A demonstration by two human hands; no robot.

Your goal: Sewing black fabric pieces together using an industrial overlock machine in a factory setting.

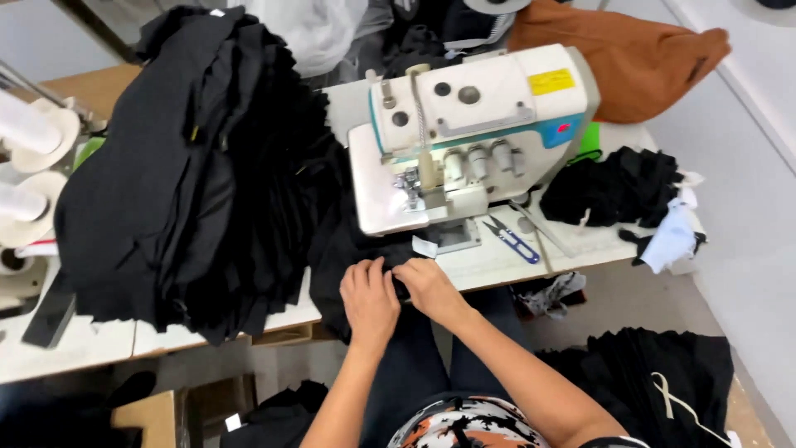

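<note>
My left hand (369, 300) and my right hand (428, 287) lie side by side on a piece of black fabric (344, 249) at the front edge of the table, fingers curled onto the cloth. The fabric runs up toward the presser foot of a white and teal overlock sewing machine (464, 133). A small white label (424, 246) lies just above my right hand's fingertips. Both hands pinch the black fabric.
A tall stack of black cut pieces (191, 174) fills the table's left. Blue thread snips (512, 241) lie right of the machine, beside more black scraps (613, 187). White thread cones (29, 133) stand far left. A brown garment (630, 58) lies behind; black fabric (655, 373) lies on the floor.
</note>
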